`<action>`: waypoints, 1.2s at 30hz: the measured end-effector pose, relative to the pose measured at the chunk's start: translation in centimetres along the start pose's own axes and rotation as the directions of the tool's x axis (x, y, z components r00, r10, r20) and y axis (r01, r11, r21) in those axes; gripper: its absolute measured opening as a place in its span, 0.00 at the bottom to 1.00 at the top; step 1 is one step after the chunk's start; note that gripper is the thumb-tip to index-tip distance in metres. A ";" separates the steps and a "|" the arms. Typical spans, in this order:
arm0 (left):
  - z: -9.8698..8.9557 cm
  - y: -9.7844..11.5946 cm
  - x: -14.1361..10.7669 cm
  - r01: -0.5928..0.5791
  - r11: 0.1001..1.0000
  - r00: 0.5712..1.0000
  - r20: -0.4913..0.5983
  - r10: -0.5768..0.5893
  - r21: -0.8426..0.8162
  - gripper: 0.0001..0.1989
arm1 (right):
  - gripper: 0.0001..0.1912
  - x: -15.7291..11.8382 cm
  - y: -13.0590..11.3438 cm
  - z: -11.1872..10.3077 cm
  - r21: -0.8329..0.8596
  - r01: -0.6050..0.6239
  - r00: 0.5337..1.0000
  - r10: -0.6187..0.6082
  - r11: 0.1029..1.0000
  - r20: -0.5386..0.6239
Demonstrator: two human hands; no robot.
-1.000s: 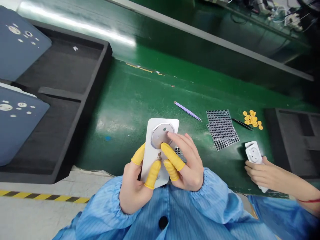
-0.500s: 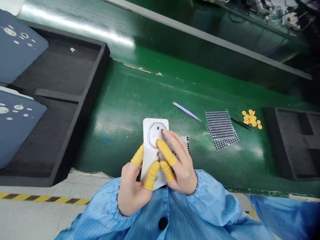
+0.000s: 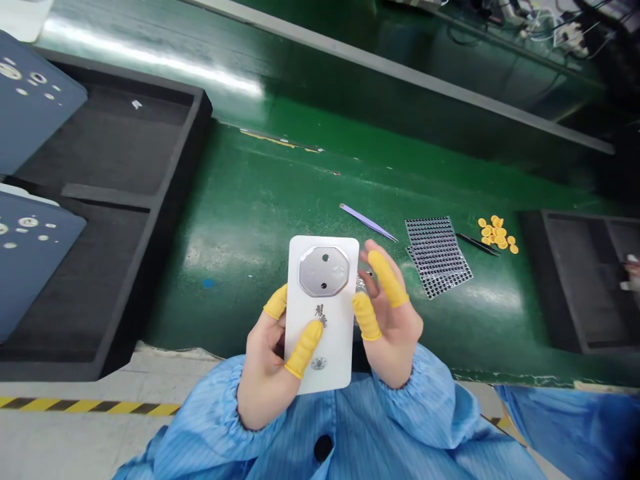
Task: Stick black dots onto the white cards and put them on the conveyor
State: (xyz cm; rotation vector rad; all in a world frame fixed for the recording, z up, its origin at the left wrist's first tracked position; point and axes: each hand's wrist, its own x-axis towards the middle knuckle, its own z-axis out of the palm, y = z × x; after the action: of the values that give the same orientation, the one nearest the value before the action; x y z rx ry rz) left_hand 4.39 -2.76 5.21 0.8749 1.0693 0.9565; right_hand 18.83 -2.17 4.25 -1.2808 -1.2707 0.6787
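Note:
My left hand (image 3: pixel 273 363) grips a white phone-shaped panel (image 3: pixel 334 340) by its left side, the thumb lying across its face. The panel has rounded corners, an octagonal silver plate (image 3: pixel 315 270) with two small dark holes near its top, dark brush-like characters below and a small grey emblem near the bottom. My right hand (image 3: pixel 393 320) is open at the panel's right edge, fingers apart; I cannot tell if its thumb touches the edge. Yellow finger cots cover the thumb and one finger of each hand. Behind my right hand, a clear sheet with dark dots (image 3: pixel 361 283) is mostly hidden.
Purple tweezers (image 3: pixel 369 223), sheets of black dots (image 3: pixel 440 257), black tweezers (image 3: pixel 477 245) and loose yellow finger cots (image 3: pixel 495 232) lie on the green bench (image 3: pixel 260 200). A black tray (image 3: pixel 183 167) with blue-grey panels (image 3: pixel 35 100) stands left; another black tray (image 3: pixel 537 280) stands right, a person's hand at its edge.
My right hand has come off the silver plate and moved right, its fingers spreading. The panel now faces me more squarely, still in my left hand. A hand has appeared at the far right.

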 end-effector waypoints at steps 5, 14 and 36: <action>-0.2 1.6 1.1 -0.047 0.999 0.997 0.057 0.047 0.015 0.14 | 0.15 0.0 -0.4 0.3 0.148 -0.128 0.990 0.134 0.981 -0.032; -0.4 1.8 1.6 -0.126 0.983 0.988 -0.074 0.137 0.131 0.04 | 0.18 -1.1 -1.6 0.2 0.173 -0.115 0.993 0.120 0.978 -0.019; -7.4 1.2 7.9 -0.217 0.630 0.976 0.174 0.130 0.746 0.27 | 0.13 9.5 9.2 -5.5 -0.651 0.376 0.915 -0.153 0.659 0.374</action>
State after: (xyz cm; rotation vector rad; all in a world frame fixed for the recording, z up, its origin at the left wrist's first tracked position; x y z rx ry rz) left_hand -1.39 5.89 2.04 1.7450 1.3340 0.5698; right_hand 28.66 7.09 -0.48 -1.5903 -2.0551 0.1253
